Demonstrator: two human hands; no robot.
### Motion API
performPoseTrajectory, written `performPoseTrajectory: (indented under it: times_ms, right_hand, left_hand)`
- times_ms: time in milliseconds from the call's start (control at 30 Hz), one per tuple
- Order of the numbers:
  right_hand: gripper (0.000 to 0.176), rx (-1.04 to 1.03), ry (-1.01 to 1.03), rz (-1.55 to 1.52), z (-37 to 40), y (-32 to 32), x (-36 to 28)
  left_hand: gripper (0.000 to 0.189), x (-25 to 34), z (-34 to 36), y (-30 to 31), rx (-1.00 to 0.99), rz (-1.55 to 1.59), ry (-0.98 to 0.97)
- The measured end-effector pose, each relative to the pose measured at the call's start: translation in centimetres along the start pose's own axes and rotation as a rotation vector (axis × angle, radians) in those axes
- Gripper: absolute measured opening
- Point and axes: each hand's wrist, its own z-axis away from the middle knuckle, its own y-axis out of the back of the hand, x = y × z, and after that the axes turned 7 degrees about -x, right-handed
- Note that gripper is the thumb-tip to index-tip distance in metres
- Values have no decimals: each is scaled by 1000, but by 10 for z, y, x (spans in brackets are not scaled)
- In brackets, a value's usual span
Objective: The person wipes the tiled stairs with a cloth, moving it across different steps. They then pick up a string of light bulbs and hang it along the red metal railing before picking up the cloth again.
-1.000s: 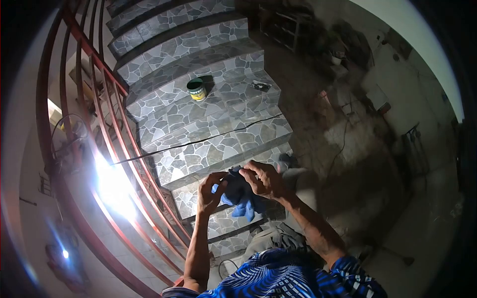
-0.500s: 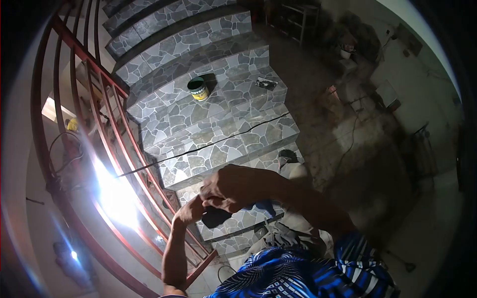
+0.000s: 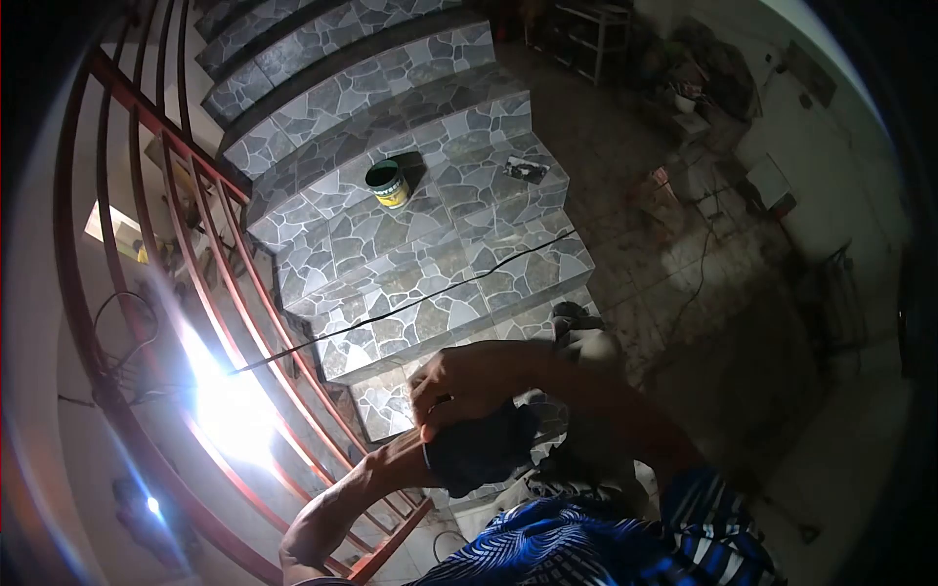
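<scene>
A dark glove (image 3: 484, 454) covers my left hand (image 3: 469, 464) up to about the wrist, in front of my body. Its fingers are hidden by the dark cloth. My right hand (image 3: 454, 391) reaches across from the right, its fingers bent and pinching the glove's edge at the left wrist. Below and right of the hands is my blue patterned shirt (image 3: 557, 547).
Stone-patterned stairs (image 3: 420, 313) rise ahead, crossed by a black cable (image 3: 430, 296). A green and yellow can (image 3: 391, 190) and a small dark-and-white item (image 3: 526, 170) sit on a step. Red railing (image 3: 210, 269) and a bright lamp (image 3: 234, 410) stand left.
My left hand has gone into the dark glove, and its forearm has swung rightward and lower. My right hand has shifted slightly down and right, staying at the glove's edge.
</scene>
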Motion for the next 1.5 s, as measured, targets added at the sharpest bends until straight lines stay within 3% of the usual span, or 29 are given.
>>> performPoseTrajectory:
  times_ms: [267,367,433,467,567,667,767,800,867,900,933,967,1000,1100,1133,1200,1233,1267,1300,1400,1500]
  right_hand:
    - [15,-48,317,61,-41,-9,-32]
    - [16,-38,176,185,-53,-16,-23]
    - [17,-55,159,422,-72,-40,5]
    - [19,-96,-45,471,-71,-42,-19]
    - [20,-4,-44,357,-61,-54,-12]
    - [21,97,-49,223,-49,-78,15]
    - [25,308,-94,177,-39,-106,38]
    - [27,422,-89,228,-35,-110,31]
    - [31,669,-81,398,-24,-115,10]
    - [34,610,-226,269,-17,-113,-14]
    - [37,548,-373,137,-10,-114,-45]
    - [39,481,-522,-1,-3,-116,-61]
    - [43,410,-456,103,5,-127,-51]
    - [58,470,-318,458,-4,-161,-31]
    - [49,500,-229,424,-4,-165,-27]
    - [43,482,-257,404,-13,-166,-10]
    - [40,476,-274,390,-14,-167,-1]
    - [35,528,-250,400,-12,-162,-23]
    - [29,488,-296,431,-15,-163,-8]
    - [23,507,-209,430,-16,-171,17]
    - [22,432,-192,492,-20,-179,42]
  left_hand:
    - [42,5,32,-10,13,-59,52]
    - [41,-5,57,-15,31,-110,120]
    - [41,-18,81,-17,59,-151,191]
    - [41,-18,93,-22,82,-168,225]
    - [40,2,115,-44,185,-180,310]
    - [40,8,121,-67,336,-203,296]
    - [43,-42,122,-86,660,-423,-28]
    - [44,-29,119,-84,744,-505,-50]
    - [46,-20,117,-80,914,-683,17]
    - [47,-23,115,-79,998,-778,103]
    - [33,-20,110,-82,1154,-259,-28]
    - [31,-26,114,-85,1138,-472,98]
    - [29,-34,118,-88,1109,-683,228]
    - [20,-41,116,-82,1132,-1186,237]
    - [20,-43,115,-79,1137,-1248,227]
    - [20,-62,113,-78,1081,-1210,290]
    - [16,-69,111,-73,1137,-1155,213]
    - [19,-44,110,-71,1165,-663,161]
    - [21,-52,107,-70,1191,-523,133]
    - [25,-129,97,-69,1214,-420,45]
    - [23,-128,63,-66,1130,-273,-126]
